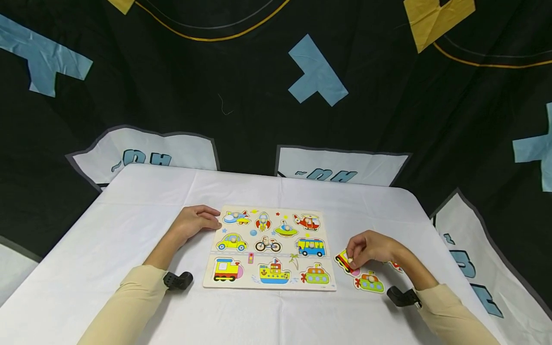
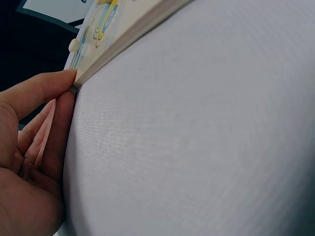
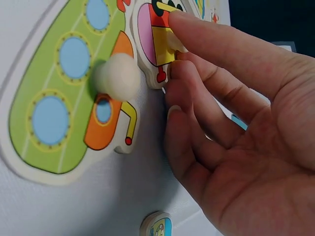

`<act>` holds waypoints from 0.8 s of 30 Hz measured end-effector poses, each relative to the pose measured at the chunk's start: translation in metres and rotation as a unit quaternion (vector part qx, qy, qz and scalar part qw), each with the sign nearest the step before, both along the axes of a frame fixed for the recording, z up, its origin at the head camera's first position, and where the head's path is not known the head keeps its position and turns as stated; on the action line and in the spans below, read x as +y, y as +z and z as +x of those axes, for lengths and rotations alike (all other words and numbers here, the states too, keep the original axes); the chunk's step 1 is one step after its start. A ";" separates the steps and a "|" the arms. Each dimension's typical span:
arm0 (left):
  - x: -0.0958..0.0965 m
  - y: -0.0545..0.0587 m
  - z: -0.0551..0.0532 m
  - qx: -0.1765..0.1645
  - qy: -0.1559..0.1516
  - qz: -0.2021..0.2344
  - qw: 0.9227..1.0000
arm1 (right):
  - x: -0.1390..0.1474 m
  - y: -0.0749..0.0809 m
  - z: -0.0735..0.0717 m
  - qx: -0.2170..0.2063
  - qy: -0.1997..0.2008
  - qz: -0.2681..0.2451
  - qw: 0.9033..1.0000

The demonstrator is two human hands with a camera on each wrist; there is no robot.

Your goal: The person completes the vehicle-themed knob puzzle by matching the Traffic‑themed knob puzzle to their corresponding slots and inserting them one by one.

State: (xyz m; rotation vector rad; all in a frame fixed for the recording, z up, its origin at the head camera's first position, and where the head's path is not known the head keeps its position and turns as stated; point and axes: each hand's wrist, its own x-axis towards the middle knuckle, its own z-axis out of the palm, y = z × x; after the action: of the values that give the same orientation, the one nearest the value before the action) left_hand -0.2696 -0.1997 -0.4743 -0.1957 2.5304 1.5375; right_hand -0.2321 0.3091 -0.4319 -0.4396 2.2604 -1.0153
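A wooden peg puzzle board with vehicle pictures lies flat on the white table. My left hand pinches its upper left edge; in the left wrist view the thumb is on top and a finger lies below. To the right of the board, my right hand pinches the knob of a train puzzle piece. Next to that piece lies a green submarine piece, its round knob upward. Another piece is partly hidden by the right wrist.
Knobbed pieces such as the bicycle and bus sit in the board. Its bottom row shows train, ship and submarine pictures without knobs. The white tablecloth extends around the board, and a black curtain hangs behind.
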 end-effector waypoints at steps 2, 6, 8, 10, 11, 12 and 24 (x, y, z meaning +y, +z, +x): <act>0.000 0.000 0.000 0.000 0.001 0.002 1.000 | 0.000 0.000 0.001 0.006 -0.002 0.000 1.000; 0.000 0.000 0.000 0.000 0.002 0.002 1.000 | -0.001 -0.002 0.001 0.016 -0.007 0.002 1.000; 0.000 0.000 0.000 0.000 0.000 0.002 1.000 | -0.002 -0.003 0.002 0.018 -0.011 0.002 1.000; 0.000 0.001 0.001 0.001 -0.001 0.002 1.000 | -0.002 -0.003 0.003 0.020 -0.015 0.005 1.000; 0.000 0.001 0.001 0.001 -0.003 0.002 1.000 | -0.002 -0.003 0.003 0.022 -0.016 0.007 1.000; 0.000 0.001 0.001 0.002 -0.004 0.004 1.000 | -0.003 -0.003 0.003 0.024 -0.017 0.010 1.000; 0.000 0.002 0.003 0.002 0.000 0.005 1.000 | -0.009 0.001 0.005 0.038 -0.021 0.033 0.999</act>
State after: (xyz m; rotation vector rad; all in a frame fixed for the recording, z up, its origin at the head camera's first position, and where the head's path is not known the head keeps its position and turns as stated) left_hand -0.2666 -0.1997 -0.4720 -0.1919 2.5242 1.5518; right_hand -0.2273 0.3001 -0.4306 -0.4116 2.3730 -0.9558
